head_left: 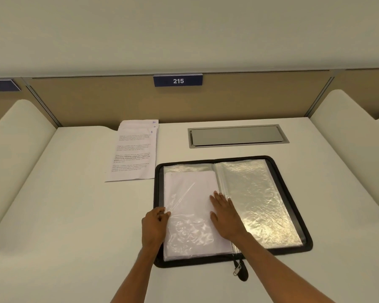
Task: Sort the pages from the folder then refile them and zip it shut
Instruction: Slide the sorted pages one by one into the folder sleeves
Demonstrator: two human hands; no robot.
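Head view: the folder (184, 264) lies open and unzipped on the tabletop (74, 193), its zip pull (239, 270) trailing off the near edge, with a stack of printed pages (134, 149) just beyond its far left corner. The left grip (155, 224) pinches the outer edge of the clear sleeve (190, 193) on the folder's left half, while the right grip (225, 217) lies flat on that sleeve, fingers straight, holding nothing.

The left grip (155, 224) has its fingers curled; thumb and fingertips pinch the left edge of the clear sleeve (188, 235). The right grip (224, 217) lies palm down, fingers straight and slightly spread, pressing flat on the same sleeve. The left forearm (137, 272) and right forearm (274, 267) are bare and angle inward.
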